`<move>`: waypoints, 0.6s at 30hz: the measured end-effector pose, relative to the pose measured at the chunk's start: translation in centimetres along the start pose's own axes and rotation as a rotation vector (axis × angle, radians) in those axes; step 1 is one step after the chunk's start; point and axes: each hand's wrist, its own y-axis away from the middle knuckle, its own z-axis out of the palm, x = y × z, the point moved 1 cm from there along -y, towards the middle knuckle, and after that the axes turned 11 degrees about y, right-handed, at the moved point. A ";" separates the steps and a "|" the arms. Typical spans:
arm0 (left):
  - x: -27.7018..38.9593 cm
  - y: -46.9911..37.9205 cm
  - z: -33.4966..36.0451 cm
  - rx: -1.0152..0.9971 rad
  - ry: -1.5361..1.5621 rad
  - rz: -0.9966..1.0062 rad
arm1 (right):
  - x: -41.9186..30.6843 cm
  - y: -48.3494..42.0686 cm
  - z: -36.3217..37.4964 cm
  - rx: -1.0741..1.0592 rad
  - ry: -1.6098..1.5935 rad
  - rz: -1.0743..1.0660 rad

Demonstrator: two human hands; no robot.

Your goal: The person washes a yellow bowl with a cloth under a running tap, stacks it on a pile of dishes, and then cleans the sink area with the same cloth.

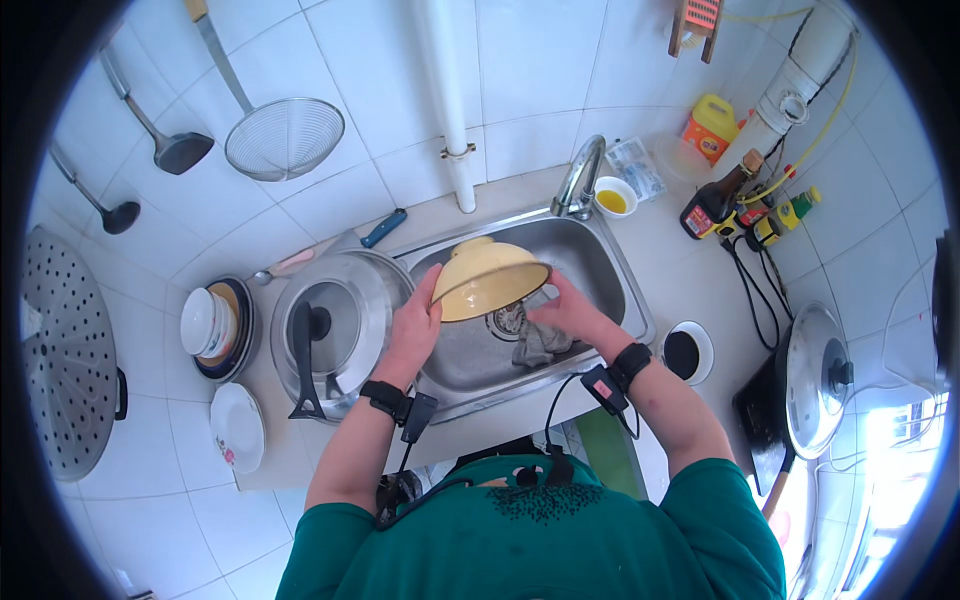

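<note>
Over the steel sink basin (465, 360), a large yellow bowl (491, 281) is held tilted on its side between both hands. My left hand (416, 322) grips its left rim, and my right hand (570, 306) holds the right rim. Behind the bowl, another yellow piece shows in part; whether it is a separate dish I cannot tell. A wet grey cloth (541, 341) lies in the basin below my right hand, beside the drain strainer (508, 319). The chrome faucet (581, 176) stands at the back rim, with no water seen running.
Left of the sink sit a large pot lid (360, 277) with a black utensil (304, 360), stacked bowls (199, 322), a plate (238, 427) and a blue-handled knife (384, 228). Rightward are a bowl of yellow liquid (611, 201), a cup (686, 352), bottles (720, 199) and a lidded black pan (765, 405).
</note>
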 end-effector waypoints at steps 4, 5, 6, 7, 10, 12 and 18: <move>1.2 0.1 -0.4 -0.057 -0.118 0.304 | -1.0 -1.2 -1.0 -0.141 -0.344 0.278; 1.4 0.1 -0.5 -0.062 -0.167 0.409 | -1.3 -1.3 -1.2 -0.125 -0.217 0.235; 1.4 0.1 -0.6 -0.059 -0.167 0.404 | -1.5 -1.2 -1.2 -0.112 -0.090 0.194; 1.4 0.1 -0.7 -0.046 -0.197 0.454 | -1.7 -0.9 -1.1 -0.117 -0.089 0.195; 2.2 0.2 -1.2 -0.018 -0.238 0.537 | -3.2 0.1 -1.2 0.113 0.308 -0.213; 2.6 0.2 -1.3 -0.004 -0.251 0.573 | -4.2 0.7 -1.6 0.191 0.298 -0.347; 4.3 -0.3 -1.9 0.045 -0.238 0.707 | -5.2 0.7 -3.1 0.203 0.333 -0.353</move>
